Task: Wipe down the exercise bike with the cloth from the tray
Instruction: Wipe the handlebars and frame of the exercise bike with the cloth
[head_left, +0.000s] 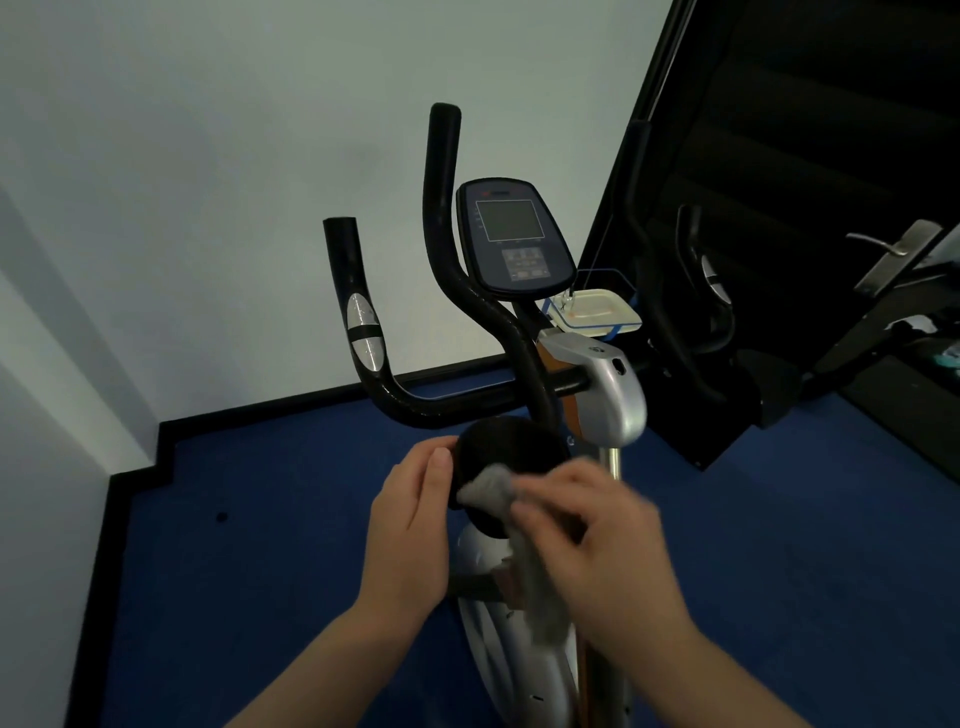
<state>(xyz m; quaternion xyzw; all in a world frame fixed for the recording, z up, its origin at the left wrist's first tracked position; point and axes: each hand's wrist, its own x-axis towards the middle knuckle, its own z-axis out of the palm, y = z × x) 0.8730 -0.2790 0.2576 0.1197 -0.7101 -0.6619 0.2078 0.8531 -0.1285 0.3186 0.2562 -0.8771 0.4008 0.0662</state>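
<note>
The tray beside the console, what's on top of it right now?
The tray looks bare apart from a small clip-like fitting at its left corner. The cloth is in the right hand.

open blue floor (270, 519) lies left of the bike's black seat (511, 452). ahead, the curved handlebars (467, 312) and console (514, 236) block the way; a dark door (805, 156) crowds the right.

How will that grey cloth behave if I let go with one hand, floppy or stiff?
Probably floppy: the cloth bunches under the right hand and its tail hangs limp below. It looks thin, so likely light. Held only at the top against the black seat, it would likely slide off if released; the left hand steadies the seat, not the cloth.
</note>
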